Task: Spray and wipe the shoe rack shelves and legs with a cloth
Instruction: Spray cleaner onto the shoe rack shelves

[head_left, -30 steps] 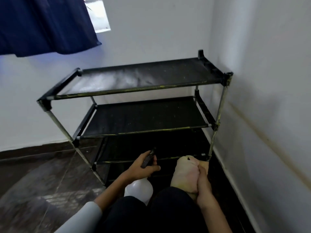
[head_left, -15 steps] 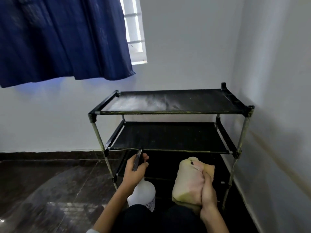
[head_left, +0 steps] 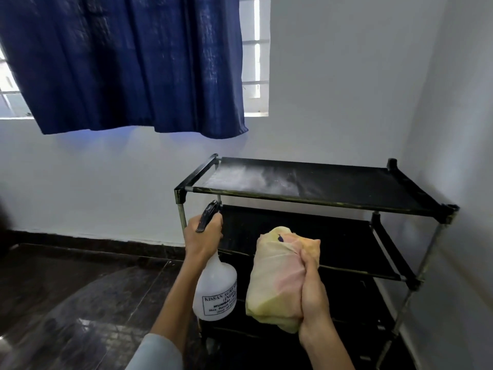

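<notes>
A black shoe rack (head_left: 314, 200) with metal legs stands in the room's right corner. Its top shelf carries a pale dusty or wet patch on the left half. My left hand (head_left: 202, 236) grips the black trigger head of a white spray bottle (head_left: 216, 292), held upright in front of the rack's left front leg (head_left: 182, 217). My right hand (head_left: 312, 284) holds a bunched yellow and pink cloth (head_left: 277, 279) in front of the middle shelf, apart from the rack. The lowest shelves are dark and partly hidden behind the bottle and cloth.
White walls close in behind and to the right of the rack. A blue curtain (head_left: 120, 62) hangs over a window at upper left. Dark glossy floor tiles (head_left: 66, 303) spread out to the left.
The view has risen and the rack now sits lower right. Both hands have lifted from near my knees to the height of the middle shelf, still holding bottle and cloth.
</notes>
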{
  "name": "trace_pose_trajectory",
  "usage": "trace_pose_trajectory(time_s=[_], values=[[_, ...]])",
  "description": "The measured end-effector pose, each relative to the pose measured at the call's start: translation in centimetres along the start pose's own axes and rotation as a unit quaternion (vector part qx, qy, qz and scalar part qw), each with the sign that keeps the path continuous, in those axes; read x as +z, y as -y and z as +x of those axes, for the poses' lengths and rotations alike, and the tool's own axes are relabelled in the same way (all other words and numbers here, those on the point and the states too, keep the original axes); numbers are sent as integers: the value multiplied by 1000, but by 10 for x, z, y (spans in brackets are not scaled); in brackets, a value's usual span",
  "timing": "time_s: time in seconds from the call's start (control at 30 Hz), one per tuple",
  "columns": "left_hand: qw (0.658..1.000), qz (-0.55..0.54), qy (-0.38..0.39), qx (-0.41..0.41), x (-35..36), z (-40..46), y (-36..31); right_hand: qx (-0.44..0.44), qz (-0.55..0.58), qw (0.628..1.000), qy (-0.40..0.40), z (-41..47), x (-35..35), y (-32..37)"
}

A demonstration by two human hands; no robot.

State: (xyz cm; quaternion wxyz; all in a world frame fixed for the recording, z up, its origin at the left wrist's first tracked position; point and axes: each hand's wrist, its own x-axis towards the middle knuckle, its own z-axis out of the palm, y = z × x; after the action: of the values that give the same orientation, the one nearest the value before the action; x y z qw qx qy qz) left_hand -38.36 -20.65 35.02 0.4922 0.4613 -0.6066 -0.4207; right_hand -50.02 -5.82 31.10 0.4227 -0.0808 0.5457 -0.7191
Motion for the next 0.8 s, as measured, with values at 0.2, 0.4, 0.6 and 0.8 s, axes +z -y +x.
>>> trace_pose_trajectory(time_s=[0.2, 0.4, 0.6, 0.8], values=[[999, 8, -12, -30, 4, 9, 2, -22, -36, 999, 4, -7, -5, -2], [996, -52, 68, -31, 22, -6, -8, -38, -55, 998, -8, -8, -7, 1], [992, 56, 115, 23, 54, -23, -18, -33, -59, 997, -29, -9, -16, 5], [987, 27, 157, 26, 73, -30, -30, -35, -45, 996, -75, -6, -33, 13]])
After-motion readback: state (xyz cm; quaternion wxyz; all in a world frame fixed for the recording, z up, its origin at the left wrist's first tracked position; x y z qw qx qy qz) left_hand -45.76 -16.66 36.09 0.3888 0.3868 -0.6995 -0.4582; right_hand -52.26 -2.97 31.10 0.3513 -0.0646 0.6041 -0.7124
